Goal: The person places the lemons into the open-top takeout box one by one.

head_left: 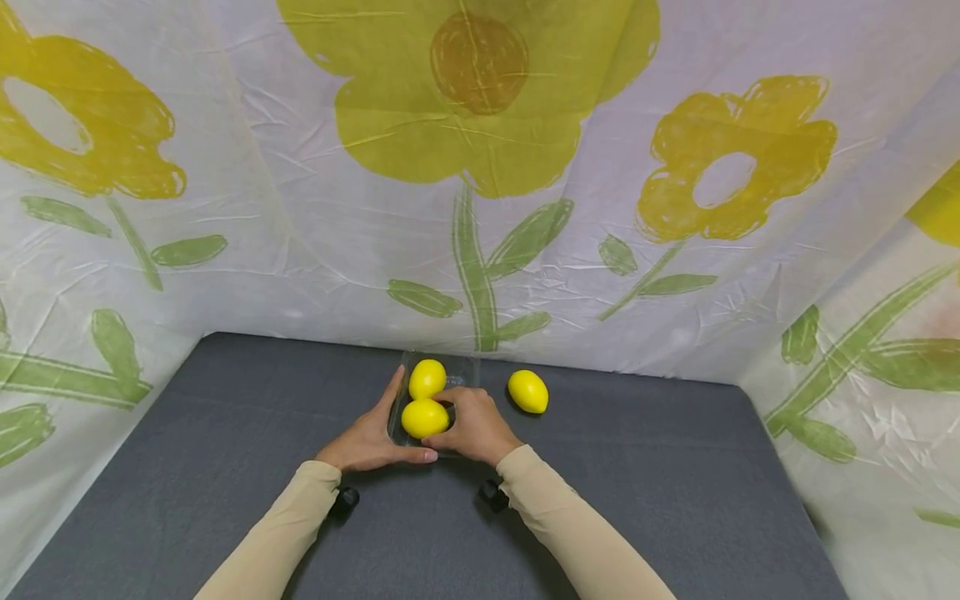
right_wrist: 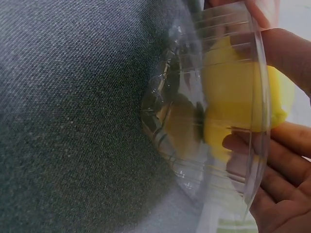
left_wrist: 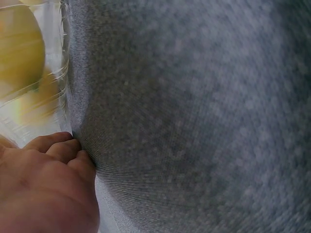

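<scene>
A clear plastic container (head_left: 463, 367) stands on the dark grey table, with two yellow lemons inside it. My right hand (head_left: 477, 423) reaches over its right side and pinches the nearer lemon (head_left: 422, 418) between thumb and fingers. The farther lemon (head_left: 427, 379) lies just behind that one. My left hand (head_left: 372, 435) braces the container, its fingers straight along the left side and its thumb along the near edge. Through the clear wall in the right wrist view, the pinched lemon (right_wrist: 228, 87) and some fingertips of my right hand (right_wrist: 284, 179) show.
A third lemon (head_left: 528, 392) lies on the table to the right of the container. The dark grey cloth (head_left: 660, 483) covers the tabletop. Behind the table's back edge hangs a white curtain (head_left: 315, 275) printed with yellow flowers, and it continues along both sides.
</scene>
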`<state>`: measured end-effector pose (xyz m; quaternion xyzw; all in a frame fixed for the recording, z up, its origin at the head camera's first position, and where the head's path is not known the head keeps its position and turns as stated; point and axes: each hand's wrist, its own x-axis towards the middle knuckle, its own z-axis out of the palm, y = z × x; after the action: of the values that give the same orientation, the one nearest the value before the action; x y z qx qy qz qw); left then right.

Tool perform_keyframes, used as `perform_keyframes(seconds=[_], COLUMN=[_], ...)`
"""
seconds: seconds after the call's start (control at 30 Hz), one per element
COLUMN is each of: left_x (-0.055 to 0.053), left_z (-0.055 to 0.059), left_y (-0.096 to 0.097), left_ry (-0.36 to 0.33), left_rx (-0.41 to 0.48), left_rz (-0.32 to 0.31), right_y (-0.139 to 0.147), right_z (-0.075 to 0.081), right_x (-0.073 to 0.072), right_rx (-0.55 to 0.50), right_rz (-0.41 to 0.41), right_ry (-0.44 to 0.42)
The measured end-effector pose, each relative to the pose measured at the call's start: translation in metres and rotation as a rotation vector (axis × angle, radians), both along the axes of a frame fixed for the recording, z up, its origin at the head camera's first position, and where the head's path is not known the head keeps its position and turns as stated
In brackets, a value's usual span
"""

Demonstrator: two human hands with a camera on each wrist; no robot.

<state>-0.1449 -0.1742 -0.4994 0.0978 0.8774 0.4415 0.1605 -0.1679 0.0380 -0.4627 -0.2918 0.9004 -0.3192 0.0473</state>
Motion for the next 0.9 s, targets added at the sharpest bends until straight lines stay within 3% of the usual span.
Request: perform_keyframes(seconds=[0.47,0.9], left_x=[-0.0021,0.0000], left_z=[0.0025,0.0034], left_y=[-0.0009,0.0005], left_ry=[-0.008,-0.015], left_rx=[-0.011,-0.007], left_rz=[0.004,-0.001], right_y=[-0.0073,-0.0051], right_z=[-0.0006,0.0035], right_x=[-0.0098,-0.0082], right_rx=[0.030,0.065], right_rz=[0.036,0.056], right_ry=[-0.016,-0.025])
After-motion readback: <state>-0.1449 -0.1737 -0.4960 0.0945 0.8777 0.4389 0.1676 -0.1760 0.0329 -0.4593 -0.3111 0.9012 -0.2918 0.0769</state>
